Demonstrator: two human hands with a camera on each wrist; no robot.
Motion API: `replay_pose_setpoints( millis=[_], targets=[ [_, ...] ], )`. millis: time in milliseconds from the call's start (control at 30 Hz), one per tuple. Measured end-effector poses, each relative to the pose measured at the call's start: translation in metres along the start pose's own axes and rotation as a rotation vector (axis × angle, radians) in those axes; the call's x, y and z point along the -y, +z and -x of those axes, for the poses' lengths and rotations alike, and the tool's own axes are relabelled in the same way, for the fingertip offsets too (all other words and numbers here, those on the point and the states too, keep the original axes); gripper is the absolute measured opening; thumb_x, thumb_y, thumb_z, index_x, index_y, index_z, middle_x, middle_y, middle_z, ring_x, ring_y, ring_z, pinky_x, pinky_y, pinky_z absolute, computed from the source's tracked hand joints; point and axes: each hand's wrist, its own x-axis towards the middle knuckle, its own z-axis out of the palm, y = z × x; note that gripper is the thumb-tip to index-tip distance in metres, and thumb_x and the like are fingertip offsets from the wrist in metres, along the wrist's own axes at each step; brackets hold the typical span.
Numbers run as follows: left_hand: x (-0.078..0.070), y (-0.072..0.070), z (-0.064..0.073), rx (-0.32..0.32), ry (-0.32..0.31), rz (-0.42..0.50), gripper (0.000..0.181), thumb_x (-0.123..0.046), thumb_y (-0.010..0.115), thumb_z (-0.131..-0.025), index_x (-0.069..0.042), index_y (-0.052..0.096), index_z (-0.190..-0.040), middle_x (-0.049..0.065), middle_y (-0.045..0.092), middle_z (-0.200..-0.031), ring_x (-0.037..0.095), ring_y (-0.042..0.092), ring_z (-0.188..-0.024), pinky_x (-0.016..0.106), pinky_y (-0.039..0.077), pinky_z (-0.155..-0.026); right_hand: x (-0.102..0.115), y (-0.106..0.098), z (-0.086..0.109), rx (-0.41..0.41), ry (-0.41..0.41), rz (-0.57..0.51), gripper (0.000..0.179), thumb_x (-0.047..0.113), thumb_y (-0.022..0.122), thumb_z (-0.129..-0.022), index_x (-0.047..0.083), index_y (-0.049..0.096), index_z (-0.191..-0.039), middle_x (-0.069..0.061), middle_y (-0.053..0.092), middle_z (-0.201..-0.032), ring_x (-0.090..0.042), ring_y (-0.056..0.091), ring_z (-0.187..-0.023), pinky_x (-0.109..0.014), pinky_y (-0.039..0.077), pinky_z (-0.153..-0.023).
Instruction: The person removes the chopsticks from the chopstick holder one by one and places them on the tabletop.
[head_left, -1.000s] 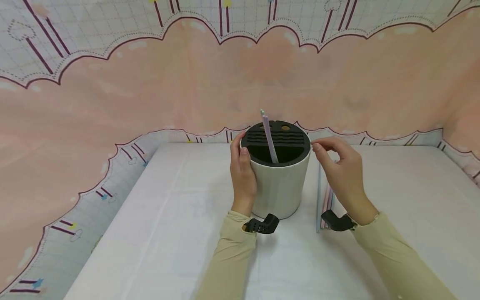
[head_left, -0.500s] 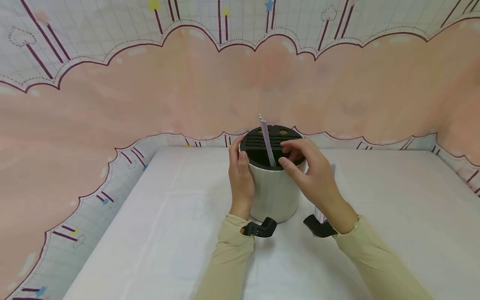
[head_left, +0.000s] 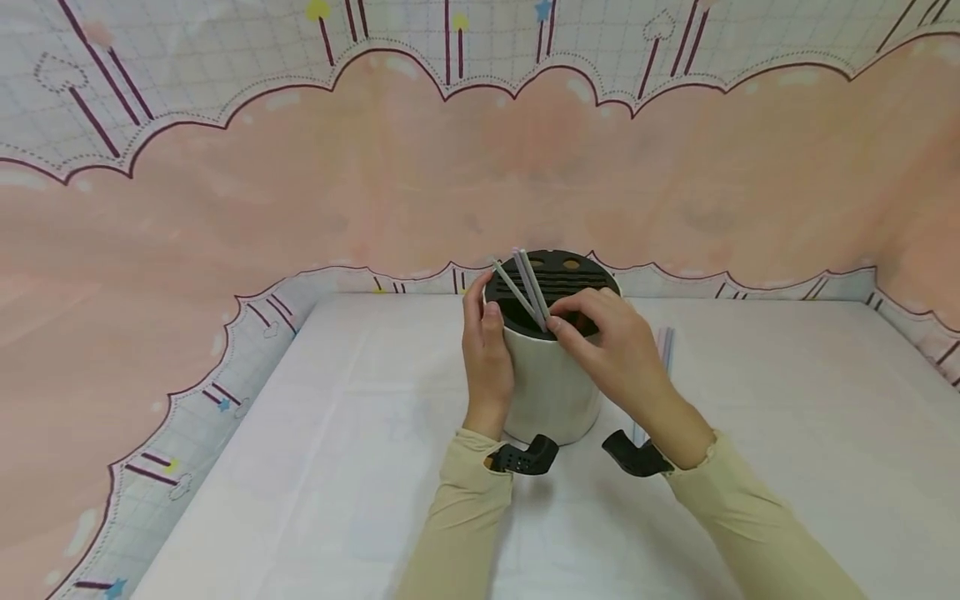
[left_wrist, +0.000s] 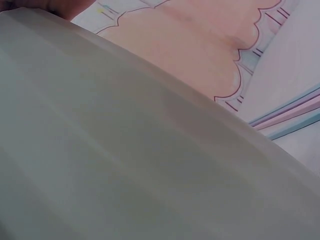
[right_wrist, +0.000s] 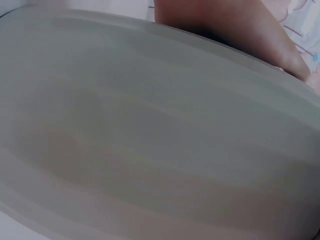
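A white round utensil holder (head_left: pixel 551 387) with a black slotted top (head_left: pixel 558 279) stands upright on the table in the head view. My left hand (head_left: pixel 487 362) grips its left side, thumb at the front. Several pastel straws (head_left: pixel 532 287) lean leftward out of the large opening, one splayed apart from the rest. My right hand (head_left: pixel 615 346) pinches them low down, near the opening's front rim; its fingers hide part of the opening. The holder's pale wall (left_wrist: pixel 150 145) fills most of the left wrist view, and the same wall (right_wrist: pixel 160 130) fills the right wrist view.
More pastel straws (head_left: pixel 665 350) lie on the white tabletop (head_left: pixel 360 450), right of the holder and partly behind my right forearm. They show too as straws (left_wrist: pixel 295 114) at the right of the left wrist view. A patterned backdrop (head_left: pixel 420 183) rises behind the table.
My right hand has moved left from beside the holder's rim to over its opening and now pinches the straws. Their upper ends have spread and tipped left. The left hand stays on the holder.
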Motion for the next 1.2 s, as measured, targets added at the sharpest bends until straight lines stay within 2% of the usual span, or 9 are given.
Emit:
replay_pose_setpoints(
  millis=[267,433,567,700,833,900,1033,1133,1200],
  targets=[
    [0.001,0.005,0.0,-0.009,0.005,-0.007,0.056,-0.06,0.025,-0.088,-0.029,0.034,-0.134,-0.014,0.038,-0.133,0.006,0.037,-0.119,0.04,0.031,-0.096,-0.005,-0.003,0.0,0.03,0.063,0.002,0.012,0.02,0.06,-0.084,0.012,0.062,-0.094,0.002,0.057,-0.084,-0.012,0.048,-0.079,-0.031,0.039,-0.067],
    [0.003,0.008,-0.003,-0.024,0.017,-0.009,0.053,-0.059,0.024,-0.089,-0.031,0.034,-0.133,-0.015,0.04,-0.132,0.005,0.039,-0.118,0.038,0.033,-0.095,-0.009,-0.006,-0.003,0.032,0.035,-0.012,0.015,0.018,0.061,-0.084,0.011,0.064,-0.098,0.002,0.058,-0.087,-0.01,0.049,-0.079,-0.028,0.042,-0.065],
    [0.004,0.012,-0.004,-0.024,0.013,-0.002,0.056,-0.06,0.023,-0.089,-0.028,0.035,-0.133,-0.015,0.038,-0.134,0.004,0.037,-0.12,0.039,0.032,-0.096,-0.013,-0.012,-0.004,-0.032,-0.007,-0.031,0.015,0.017,0.061,-0.085,0.011,0.065,-0.097,0.004,0.059,-0.087,-0.007,0.051,-0.075,-0.022,0.043,-0.063],
    [0.006,0.014,-0.005,-0.028,0.012,-0.021,0.058,-0.059,0.022,-0.089,-0.025,0.035,-0.134,-0.013,0.037,-0.136,0.003,0.035,-0.122,0.04,0.03,-0.097,-0.015,-0.018,-0.004,-0.11,0.072,-0.102,0.016,0.02,0.058,-0.087,0.013,0.064,-0.099,0.006,0.062,-0.088,-0.006,0.053,-0.076,-0.02,0.041,-0.064],
    [0.007,0.012,-0.005,-0.054,0.02,-0.053,0.055,-0.058,0.022,-0.09,-0.027,0.036,-0.133,-0.013,0.037,-0.136,0.003,0.033,-0.123,0.04,0.028,-0.099,-0.01,-0.026,-0.008,-0.159,0.178,-0.289,0.019,0.018,0.053,-0.089,0.007,0.06,-0.103,-0.001,0.063,-0.093,-0.01,0.057,-0.084,-0.022,0.043,-0.073],
    [0.008,0.011,-0.006,-0.057,0.021,-0.055,0.052,-0.057,0.022,-0.09,-0.03,0.036,-0.132,-0.014,0.036,-0.136,0.003,0.032,-0.123,0.041,0.027,-0.099,-0.006,-0.032,-0.011,-0.202,0.174,-0.408,0.018,0.013,0.052,-0.09,0.002,0.058,-0.103,-0.008,0.062,-0.092,-0.016,0.058,-0.085,-0.024,0.045,-0.076],
    [0.008,0.011,-0.008,-0.051,0.021,-0.056,0.05,-0.056,0.021,-0.09,-0.033,0.035,-0.132,-0.018,0.035,-0.135,0.003,0.031,-0.124,0.041,0.026,-0.099,0.0,-0.047,-0.018,-0.308,0.097,-0.647,0.016,0.004,0.05,-0.089,-0.005,0.055,-0.101,-0.019,0.06,-0.089,-0.025,0.06,-0.083,-0.029,0.048,-0.075],
    [0.006,0.011,-0.008,-0.053,0.012,-0.06,0.05,-0.057,0.021,-0.09,-0.033,0.035,-0.132,-0.019,0.035,-0.135,0.002,0.031,-0.124,0.041,0.026,-0.099,-0.007,-0.059,-0.022,-0.38,0.08,-0.81,0.016,0.001,0.051,-0.088,-0.008,0.053,-0.1,-0.022,0.06,-0.087,-0.03,0.061,-0.08,-0.034,0.05,-0.074],
    [0.004,0.012,-0.008,-0.059,0.01,-0.066,0.052,-0.058,0.021,-0.089,-0.032,0.035,-0.132,-0.019,0.034,-0.135,0.002,0.03,-0.124,0.041,0.027,-0.099,-0.015,-0.066,-0.024,-0.425,0.103,-0.926,0.018,0.001,0.053,-0.087,-0.01,0.052,-0.101,-0.024,0.06,-0.088,-0.032,0.061,-0.079,-0.036,0.05,-0.073]
  ],
)
